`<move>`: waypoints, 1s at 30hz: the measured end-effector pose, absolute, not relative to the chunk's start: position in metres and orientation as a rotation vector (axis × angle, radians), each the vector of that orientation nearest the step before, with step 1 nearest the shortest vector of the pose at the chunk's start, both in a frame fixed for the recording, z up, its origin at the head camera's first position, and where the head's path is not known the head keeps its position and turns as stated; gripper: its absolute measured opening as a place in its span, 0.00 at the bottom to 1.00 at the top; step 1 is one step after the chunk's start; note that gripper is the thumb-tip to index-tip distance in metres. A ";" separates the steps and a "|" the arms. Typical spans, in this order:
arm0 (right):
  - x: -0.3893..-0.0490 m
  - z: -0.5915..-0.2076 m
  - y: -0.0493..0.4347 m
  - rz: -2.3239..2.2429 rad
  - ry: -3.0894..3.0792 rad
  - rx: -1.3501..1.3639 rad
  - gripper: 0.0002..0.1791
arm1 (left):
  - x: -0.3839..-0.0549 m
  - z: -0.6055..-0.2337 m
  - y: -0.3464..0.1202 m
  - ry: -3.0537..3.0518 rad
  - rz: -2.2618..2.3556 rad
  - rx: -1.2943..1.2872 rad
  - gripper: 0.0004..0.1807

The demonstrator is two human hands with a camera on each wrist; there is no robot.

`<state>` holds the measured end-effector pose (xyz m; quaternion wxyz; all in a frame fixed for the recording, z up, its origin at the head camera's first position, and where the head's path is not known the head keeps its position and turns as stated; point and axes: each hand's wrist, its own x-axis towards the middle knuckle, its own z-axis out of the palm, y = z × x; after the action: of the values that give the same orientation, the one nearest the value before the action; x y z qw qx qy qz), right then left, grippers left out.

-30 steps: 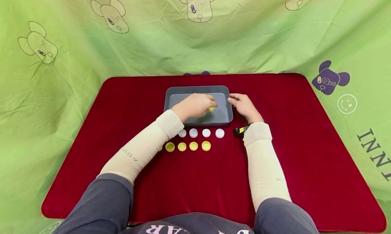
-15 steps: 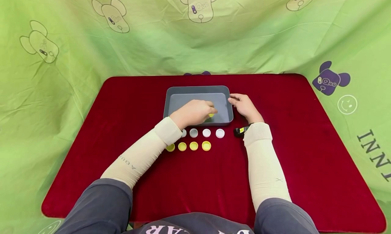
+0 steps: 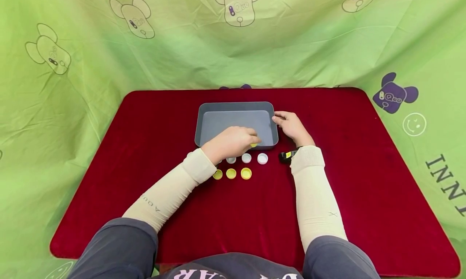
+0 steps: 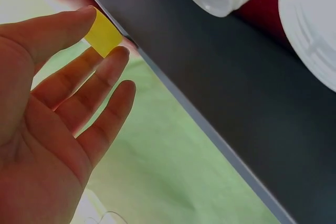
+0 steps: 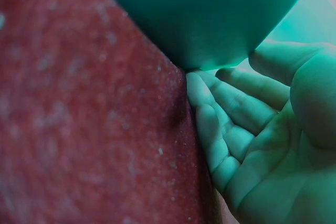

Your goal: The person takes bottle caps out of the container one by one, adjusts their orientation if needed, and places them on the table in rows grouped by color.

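My left hand (image 3: 231,142) pinches a small yellow bottle cap (image 4: 104,32) between thumb and fingertips, its other fingers loosely bent. In the head view it is over the near rim of a grey rectangular tray (image 3: 236,106). My right hand (image 3: 292,127) rests against the tray's right outer wall, fingers relaxed and thumb near the rim. Just in front of the tray lies a row of white bottle caps (image 3: 262,158). Nearer the body is a row of yellow bottle caps (image 3: 246,173). My left hand and sleeve cover the left part of both rows.
Red cloth (image 3: 364,190) covers the table. A black strap with a device (image 3: 285,157) is on the right wrist. Green printed fabric (image 3: 182,48) hangs behind the table and at its sides.
My left hand, pinching the yellow cap, has come back from over the tray's inside toward its near rim. More caps are now hidden by the left sleeve. My right hand stays put.
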<state>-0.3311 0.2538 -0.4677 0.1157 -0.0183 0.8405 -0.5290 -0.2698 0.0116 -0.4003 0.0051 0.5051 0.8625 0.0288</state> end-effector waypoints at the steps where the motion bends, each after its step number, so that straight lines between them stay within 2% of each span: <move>1: -0.331 -0.468 0.254 -1.550 2.463 -0.054 0.25 | -0.268 -0.400 0.012 2.701 0.089 1.580 0.15; 19: -0.331 -0.469 0.254 -1.532 2.481 -0.051 0.25 | -0.247 -0.408 0.013 2.712 0.087 1.681 0.18; 30: -0.332 -0.468 0.255 -1.544 2.469 -0.049 0.26 | -0.236 -0.405 0.017 2.720 0.050 1.773 0.13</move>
<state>-0.3318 0.2546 -0.4676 0.1144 -0.0167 0.8422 -0.5267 -0.2356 0.0174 -0.4046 -0.0527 0.5454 0.8364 0.0153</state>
